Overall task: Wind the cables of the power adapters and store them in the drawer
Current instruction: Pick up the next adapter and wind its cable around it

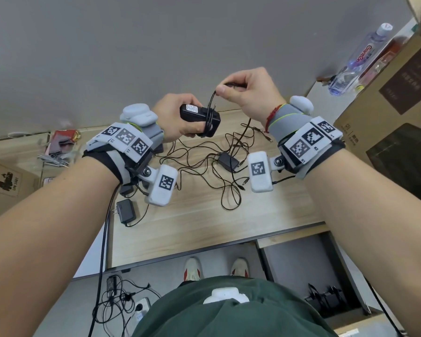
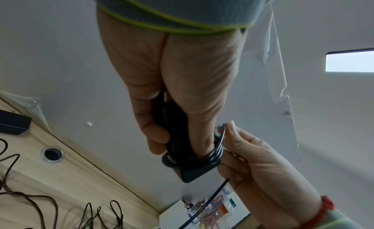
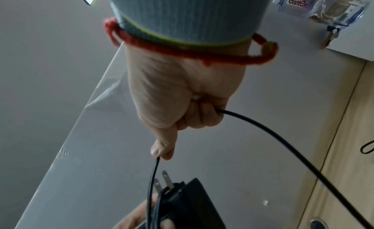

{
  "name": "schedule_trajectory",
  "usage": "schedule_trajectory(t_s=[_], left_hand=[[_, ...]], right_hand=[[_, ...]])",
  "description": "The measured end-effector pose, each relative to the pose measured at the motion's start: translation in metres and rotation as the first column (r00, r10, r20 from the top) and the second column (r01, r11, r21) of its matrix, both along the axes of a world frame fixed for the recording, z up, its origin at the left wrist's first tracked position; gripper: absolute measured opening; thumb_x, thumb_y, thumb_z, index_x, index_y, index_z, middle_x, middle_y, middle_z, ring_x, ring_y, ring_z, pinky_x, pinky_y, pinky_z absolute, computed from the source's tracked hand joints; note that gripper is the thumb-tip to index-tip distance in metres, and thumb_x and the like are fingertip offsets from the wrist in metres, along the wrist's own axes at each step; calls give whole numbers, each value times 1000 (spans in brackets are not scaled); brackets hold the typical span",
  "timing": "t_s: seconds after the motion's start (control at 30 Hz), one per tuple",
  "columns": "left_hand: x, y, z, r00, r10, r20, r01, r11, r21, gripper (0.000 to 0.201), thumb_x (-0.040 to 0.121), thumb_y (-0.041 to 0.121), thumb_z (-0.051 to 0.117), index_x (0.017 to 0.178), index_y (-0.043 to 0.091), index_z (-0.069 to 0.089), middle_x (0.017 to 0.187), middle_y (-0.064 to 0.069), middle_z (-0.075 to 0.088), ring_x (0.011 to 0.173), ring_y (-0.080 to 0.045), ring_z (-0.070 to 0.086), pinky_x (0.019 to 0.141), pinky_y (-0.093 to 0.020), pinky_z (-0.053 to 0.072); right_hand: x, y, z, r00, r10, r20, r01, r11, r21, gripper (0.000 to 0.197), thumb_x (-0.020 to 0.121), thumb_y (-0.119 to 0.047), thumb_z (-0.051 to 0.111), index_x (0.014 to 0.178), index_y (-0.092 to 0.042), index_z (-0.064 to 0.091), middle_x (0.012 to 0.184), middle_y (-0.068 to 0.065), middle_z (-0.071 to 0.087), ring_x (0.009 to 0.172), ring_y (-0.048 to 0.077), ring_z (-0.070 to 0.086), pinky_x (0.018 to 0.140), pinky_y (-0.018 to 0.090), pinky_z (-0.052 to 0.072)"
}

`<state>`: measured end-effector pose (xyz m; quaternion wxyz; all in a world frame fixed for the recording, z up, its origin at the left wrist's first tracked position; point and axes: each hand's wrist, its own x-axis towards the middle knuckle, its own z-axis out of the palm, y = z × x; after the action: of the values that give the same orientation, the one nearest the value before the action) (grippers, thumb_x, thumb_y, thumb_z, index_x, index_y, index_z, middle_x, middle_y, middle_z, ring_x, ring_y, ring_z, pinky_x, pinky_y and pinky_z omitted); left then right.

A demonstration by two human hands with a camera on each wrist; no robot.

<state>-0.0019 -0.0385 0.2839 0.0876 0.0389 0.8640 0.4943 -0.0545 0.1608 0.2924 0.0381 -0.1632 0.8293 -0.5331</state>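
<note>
My left hand [image 1: 180, 117] grips a black power adapter [image 1: 199, 116] above the wooden desk, with several turns of its thin black cable [image 1: 210, 110] wound round the body. My right hand [image 1: 243, 91] pinches the free end of that cable just above and right of the adapter. In the left wrist view the adapter [image 2: 182, 162] sticks out below my left hand [image 2: 174, 104], with cable loops around it. The right wrist view shows my right hand [image 3: 182, 104] closed on the cable [image 3: 283, 141] and the adapter's two plug prongs [image 3: 164, 181] below.
Two more black adapters [image 1: 125, 211] [image 1: 227, 161] lie on the desk [image 1: 204, 227] among tangled cables [image 1: 204, 161]. A water bottle [image 1: 360, 59] and cardboard boxes [image 1: 394, 113] stand at the right. An open drawer [image 1: 309, 271] sits below the desk's right front, holding dark items.
</note>
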Motion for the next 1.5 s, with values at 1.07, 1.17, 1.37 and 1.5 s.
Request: schedule_trajectory(t_s=[1.07,1.17,1.37,1.5], left_hand=[[-6,-14,-4,987,162,-3,-162,987,16,36,70,25,87,89,18,57,83,-5,69,65,-19,70,55,-26,57],[-4,-13,-4,993,119,0,-119,991,-67,31,72,21,86,85,20,58,80,-5,70,61,-19,69,56,-29,57],[2,-7,-4,1000,29,-5,-29,994,-106,30,70,16,85,84,21,59,72,-1,69,60,-20,69,66,-52,59],[4,0,1,1000,-22,-14,22,1000,-16,30,73,12,83,87,16,58,74,-5,69,59,-18,68,63,-46,59]], right_hand=[[24,-16,-13,995,94,42,-101,970,221,12,85,-33,73,80,-23,79,62,-9,61,61,1,46,66,23,42],[18,-12,-7,997,64,43,-70,982,177,11,85,-32,74,82,-22,77,70,-5,70,62,-3,54,68,19,47],[3,-3,-6,999,20,48,-26,992,122,14,86,-34,74,82,-20,74,65,-2,65,61,3,53,71,19,47],[1,-1,-17,999,18,42,-22,996,86,14,91,-28,69,81,-19,72,69,-9,64,64,1,52,72,19,45]])
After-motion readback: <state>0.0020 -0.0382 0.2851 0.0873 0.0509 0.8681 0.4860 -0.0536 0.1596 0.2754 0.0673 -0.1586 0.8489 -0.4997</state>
